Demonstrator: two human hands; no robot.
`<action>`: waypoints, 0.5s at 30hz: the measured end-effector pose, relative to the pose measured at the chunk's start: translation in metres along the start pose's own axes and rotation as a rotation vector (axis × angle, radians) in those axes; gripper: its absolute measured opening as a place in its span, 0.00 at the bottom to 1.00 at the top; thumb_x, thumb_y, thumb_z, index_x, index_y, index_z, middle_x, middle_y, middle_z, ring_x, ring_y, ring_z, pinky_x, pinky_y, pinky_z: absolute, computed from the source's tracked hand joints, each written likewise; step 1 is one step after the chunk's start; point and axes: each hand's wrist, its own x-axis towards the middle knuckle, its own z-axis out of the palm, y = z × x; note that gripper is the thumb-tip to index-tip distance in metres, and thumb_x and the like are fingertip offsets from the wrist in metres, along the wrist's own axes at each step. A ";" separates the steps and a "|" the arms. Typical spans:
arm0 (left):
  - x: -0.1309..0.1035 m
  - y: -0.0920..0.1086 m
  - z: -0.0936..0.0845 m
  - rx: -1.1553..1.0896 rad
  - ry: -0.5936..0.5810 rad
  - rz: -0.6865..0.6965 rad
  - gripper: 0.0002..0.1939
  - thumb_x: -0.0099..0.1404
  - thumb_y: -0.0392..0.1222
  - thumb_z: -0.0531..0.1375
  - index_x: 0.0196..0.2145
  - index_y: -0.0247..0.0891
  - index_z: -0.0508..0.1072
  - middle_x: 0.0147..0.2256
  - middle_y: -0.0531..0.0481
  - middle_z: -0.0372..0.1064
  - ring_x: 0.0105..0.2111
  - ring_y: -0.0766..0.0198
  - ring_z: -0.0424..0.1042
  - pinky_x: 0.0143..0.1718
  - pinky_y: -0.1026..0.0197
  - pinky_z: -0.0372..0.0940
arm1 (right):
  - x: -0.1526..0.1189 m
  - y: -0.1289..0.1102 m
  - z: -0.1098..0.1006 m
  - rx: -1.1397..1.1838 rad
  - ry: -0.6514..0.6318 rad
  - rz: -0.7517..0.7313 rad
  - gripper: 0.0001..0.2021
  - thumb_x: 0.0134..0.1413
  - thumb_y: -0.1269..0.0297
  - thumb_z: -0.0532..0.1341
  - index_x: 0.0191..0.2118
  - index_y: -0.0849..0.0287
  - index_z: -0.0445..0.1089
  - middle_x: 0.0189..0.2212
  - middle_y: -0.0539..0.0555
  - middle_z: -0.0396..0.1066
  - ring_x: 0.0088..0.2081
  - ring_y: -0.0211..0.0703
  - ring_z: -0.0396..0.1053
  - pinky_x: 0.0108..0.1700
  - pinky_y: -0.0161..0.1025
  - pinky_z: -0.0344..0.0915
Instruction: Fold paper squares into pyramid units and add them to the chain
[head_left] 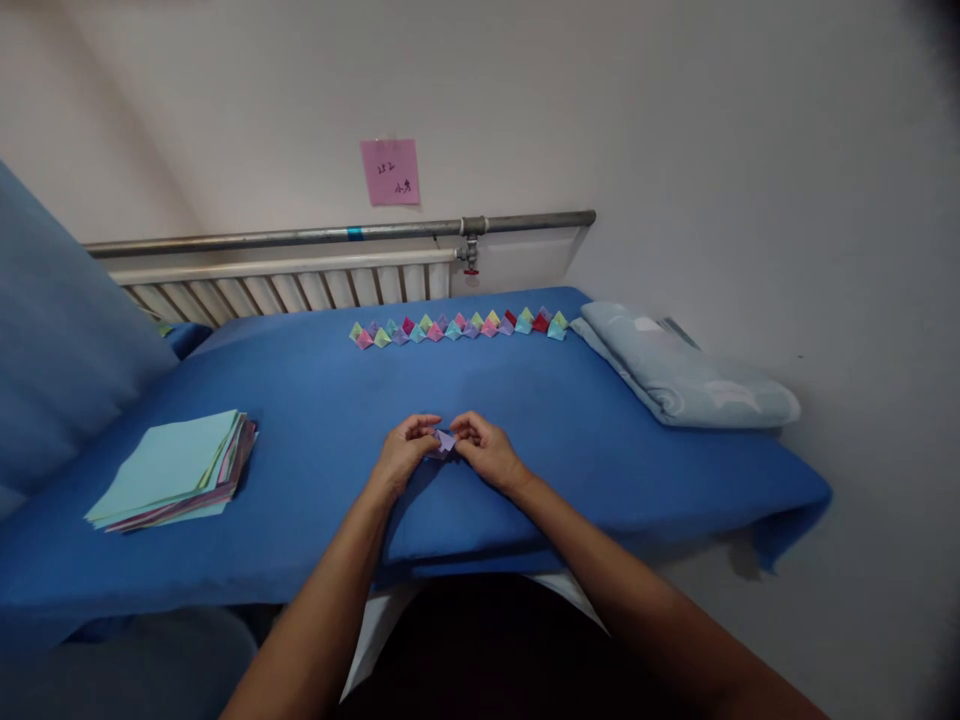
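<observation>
A small folded piece of lilac paper (pixel 444 442) sits between my two hands, just above the blue cloth near its front edge. My left hand (pixel 405 452) pinches its left side between thumb and fingers. On the other side, my right hand (pixel 484 448) has thumb and fingertips closed at the paper's right edge. The finer folds are too small to make out. Farther back lie two staggered rows of small folded paper pieces (pixel 453 332) in pink, green, blue, purple, yellow and red.
A stack of coloured paper sheets (pixel 169 460) lies at left, light blue on top. At right rests a folded pale blanket (pixel 682 370). Behind the blue-covered table (pixel 315 400) are a radiator (pixel 300 285) and a pipe (pixel 270 238). A pink note (pixel 390 172) hangs on the wall.
</observation>
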 end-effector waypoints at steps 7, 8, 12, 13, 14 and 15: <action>0.000 0.003 -0.002 0.004 -0.078 -0.022 0.16 0.42 0.33 0.64 0.33 0.35 0.77 0.24 0.54 0.70 0.24 0.68 0.68 0.29 0.65 0.63 | 0.000 -0.004 0.000 0.046 -0.013 0.023 0.11 0.42 0.71 0.55 0.36 0.57 0.64 0.23 0.44 0.64 0.24 0.33 0.62 0.29 0.31 0.59; 0.000 0.003 -0.002 0.005 -0.088 -0.022 0.16 0.42 0.34 0.64 0.33 0.35 0.78 0.24 0.54 0.70 0.24 0.69 0.67 0.29 0.65 0.63 | 0.000 -0.004 -0.001 0.048 -0.013 0.025 0.11 0.42 0.71 0.55 0.36 0.57 0.64 0.23 0.44 0.64 0.24 0.33 0.62 0.28 0.31 0.59; -0.002 0.005 -0.002 0.008 -0.107 -0.016 0.17 0.41 0.36 0.67 0.33 0.35 0.78 0.24 0.53 0.71 0.24 0.68 0.68 0.30 0.63 0.64 | 0.001 -0.005 -0.001 0.047 -0.009 0.034 0.10 0.43 0.70 0.54 0.36 0.57 0.64 0.22 0.44 0.64 0.23 0.34 0.61 0.28 0.32 0.58; -0.003 0.005 -0.002 0.011 -0.107 -0.014 0.17 0.41 0.36 0.67 0.34 0.35 0.78 0.24 0.53 0.71 0.25 0.67 0.69 0.30 0.63 0.64 | 0.001 -0.006 -0.002 0.045 -0.007 0.035 0.09 0.44 0.70 0.54 0.35 0.57 0.64 0.22 0.44 0.64 0.23 0.33 0.61 0.28 0.31 0.58; -0.003 0.005 -0.003 0.014 -0.105 -0.013 0.17 0.42 0.37 0.68 0.34 0.35 0.78 0.25 0.52 0.72 0.25 0.67 0.69 0.31 0.63 0.64 | 0.001 -0.007 -0.002 0.041 -0.004 0.036 0.09 0.44 0.70 0.54 0.35 0.57 0.64 0.21 0.43 0.64 0.23 0.33 0.61 0.28 0.31 0.58; -0.003 0.004 -0.003 0.018 -0.100 -0.010 0.17 0.42 0.38 0.68 0.33 0.35 0.78 0.25 0.51 0.73 0.26 0.66 0.70 0.31 0.62 0.64 | 0.001 -0.008 -0.002 0.036 0.000 0.035 0.08 0.45 0.69 0.54 0.35 0.57 0.64 0.21 0.43 0.63 0.23 0.33 0.60 0.28 0.31 0.58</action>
